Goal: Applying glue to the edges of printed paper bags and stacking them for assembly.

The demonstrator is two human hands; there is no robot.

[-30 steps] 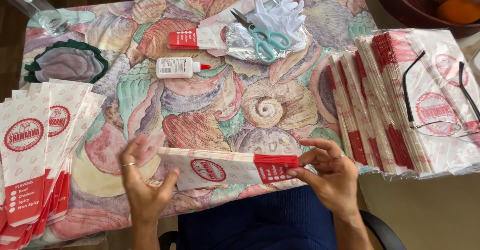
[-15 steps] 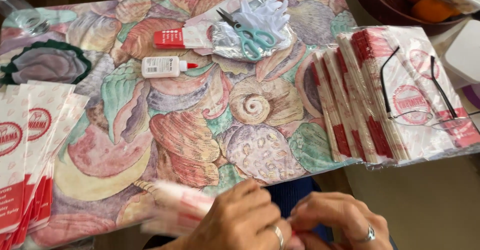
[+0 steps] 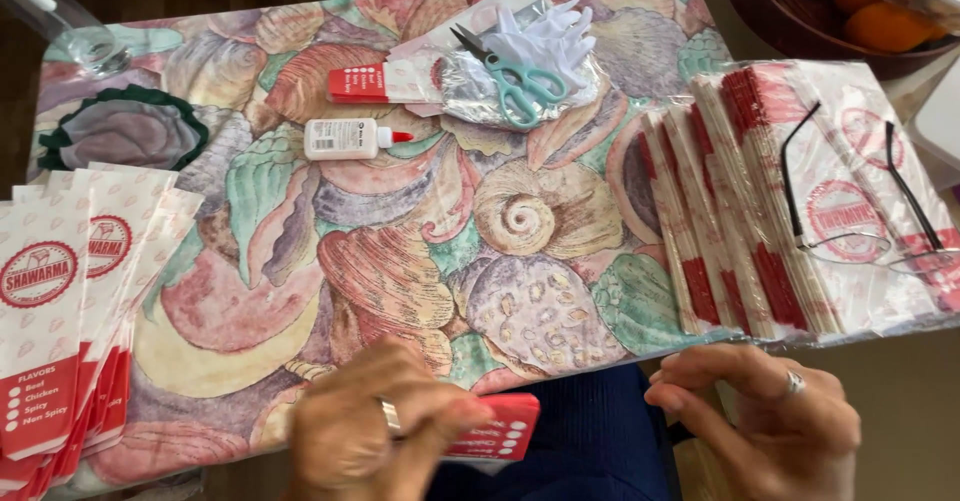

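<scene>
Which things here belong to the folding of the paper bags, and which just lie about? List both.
In use:
left hand, holding a red-ended white paper bag
right hand, empty beside it
left stack of flat white-and-red paper bags
right stack in clear plastic
small white glue bottle

Lying about:
teal-handled scissors
thin black-framed glasses
bowl of oranges

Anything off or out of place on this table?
Mildly: a pair of eyeglasses lies open on the wrapped stack of paper sleeves at the right edge. The scissors rest on crumpled foil, and the glue bottle lies on its side. No spill shows.
</scene>
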